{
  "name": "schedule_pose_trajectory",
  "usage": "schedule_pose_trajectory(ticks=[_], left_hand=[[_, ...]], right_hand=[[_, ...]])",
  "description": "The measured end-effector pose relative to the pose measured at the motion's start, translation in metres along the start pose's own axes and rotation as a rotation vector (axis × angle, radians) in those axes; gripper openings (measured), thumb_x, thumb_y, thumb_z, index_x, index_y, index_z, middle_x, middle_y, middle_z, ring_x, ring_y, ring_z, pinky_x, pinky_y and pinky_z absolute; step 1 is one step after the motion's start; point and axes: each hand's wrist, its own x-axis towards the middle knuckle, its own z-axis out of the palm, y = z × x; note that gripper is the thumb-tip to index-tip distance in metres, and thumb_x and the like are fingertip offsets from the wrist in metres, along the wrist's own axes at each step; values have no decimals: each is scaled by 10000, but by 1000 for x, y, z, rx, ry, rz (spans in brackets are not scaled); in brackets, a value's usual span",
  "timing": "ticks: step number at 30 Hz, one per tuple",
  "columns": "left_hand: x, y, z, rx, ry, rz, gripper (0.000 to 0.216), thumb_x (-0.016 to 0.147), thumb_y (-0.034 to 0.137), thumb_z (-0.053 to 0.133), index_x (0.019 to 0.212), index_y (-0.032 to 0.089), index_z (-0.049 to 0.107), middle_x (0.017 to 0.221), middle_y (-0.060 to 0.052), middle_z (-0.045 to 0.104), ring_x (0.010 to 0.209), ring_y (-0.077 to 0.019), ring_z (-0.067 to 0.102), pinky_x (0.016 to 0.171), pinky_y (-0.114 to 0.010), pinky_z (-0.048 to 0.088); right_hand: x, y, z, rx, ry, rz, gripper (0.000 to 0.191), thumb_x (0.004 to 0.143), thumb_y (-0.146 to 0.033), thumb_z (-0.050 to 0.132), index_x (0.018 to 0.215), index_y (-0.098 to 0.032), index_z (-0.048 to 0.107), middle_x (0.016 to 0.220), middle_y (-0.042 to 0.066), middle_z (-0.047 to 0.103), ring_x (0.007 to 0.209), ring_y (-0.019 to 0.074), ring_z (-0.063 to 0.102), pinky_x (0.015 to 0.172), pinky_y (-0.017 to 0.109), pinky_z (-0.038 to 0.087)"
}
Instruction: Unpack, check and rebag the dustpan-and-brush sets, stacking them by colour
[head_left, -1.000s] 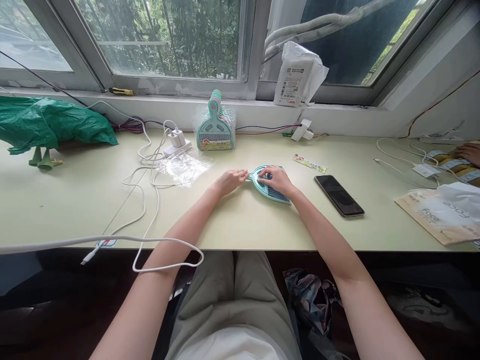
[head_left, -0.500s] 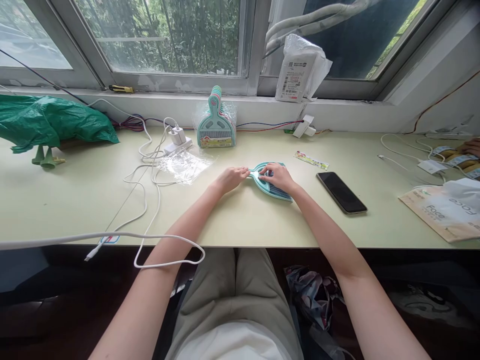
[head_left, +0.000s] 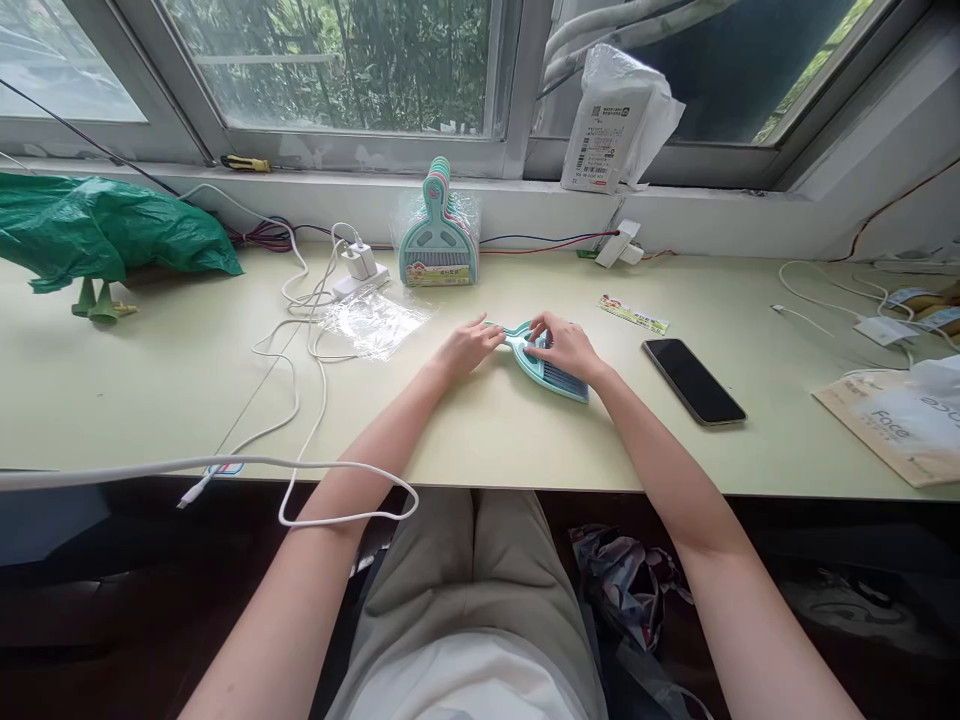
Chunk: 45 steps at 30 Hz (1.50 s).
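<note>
A small teal dustpan and brush set lies flat on the pale green table, its handle pointing left. My left hand is closed on the handle end. My right hand rests on top of the pan, fingers curled and pressing on the brush. Behind them a bagged stack of the same sets stands upright against the window ledge. A clear plastic bag lies flat to the left of my hands.
A black phone lies to the right, with a printed label strip behind it. White cables and a charger trail across the left side. A green plastic bag sits far left; printed packets far right.
The view has tilted and shifted slightly. My right hand's fingers have moved a little left on the dustpan toward the handle. My left hand stays on the handle end.
</note>
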Motion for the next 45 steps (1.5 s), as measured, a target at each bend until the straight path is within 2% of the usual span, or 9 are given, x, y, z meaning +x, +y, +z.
schedule_pose_trajectory(ticks=[7,14,18,21,26,29,32,37,45], left_hand=[[-2,-5,-9,-34,200,-230,241,923,152,461,982,225,682,1190,-56,673,1197,-224,563,1174,-491,300],[10,2,-1,-612,392,-659,533,906,331,546,1400,211,388,1308,-140,566,1062,-221,610,905,-366,502],[18,18,-3,-1254,39,-738,512,953,506,359,1265,137,529,1031,-126,664,861,-205,651,803,-343,518],[19,30,-8,-1468,-174,-627,440,874,497,531,1168,175,589,1039,-79,662,963,-219,630,819,-320,507],[15,27,-10,-1535,-147,-744,368,759,296,644,1100,174,582,1021,-49,654,1001,-213,626,859,-324,504],[11,14,-9,-1551,-109,-777,373,757,303,660,1095,176,566,1085,-61,648,1041,-211,630,907,-335,504],[7,5,-11,-1537,-5,-837,523,713,281,733,1168,188,495,1170,-87,629,1046,-209,638,919,-350,515],[6,-3,-15,-1517,163,-904,547,667,230,763,1128,185,471,1137,-83,639,1024,-189,640,909,-344,522],[0,-21,-3,-1486,236,-968,526,637,244,655,1141,264,508,1057,-23,635,951,-178,633,772,-295,536]], right_hand=[[-3,-15,-4,66,-22,-2,187,734,-340,656,878,-245,585,859,-9,691,743,174,585,685,289,390],[-1,-23,2,137,132,24,122,731,-320,636,792,-235,574,833,18,674,745,184,583,691,298,422],[-2,-25,6,133,284,93,107,762,-327,610,803,-237,571,841,46,676,741,203,588,692,316,443],[-3,-28,8,126,344,126,119,776,-339,608,827,-236,578,851,56,672,759,213,591,713,329,455],[4,-12,2,233,322,121,201,856,-351,515,986,-215,587,929,72,675,804,206,604,767,338,481],[7,23,-8,140,448,239,283,898,-300,416,1102,-174,566,1116,130,648,984,231,597,913,377,457],[4,68,-16,-137,463,456,413,888,-324,458,1250,-137,531,1338,196,535,1277,323,440,1059,479,342],[-4,113,-15,-286,252,644,639,933,-427,415,1452,-65,325,1565,260,246,1475,367,131,1122,639,127],[-2,98,-12,-188,182,471,351,940,-388,418,1137,-207,646,1330,128,600,1265,321,490,1088,717,18]])
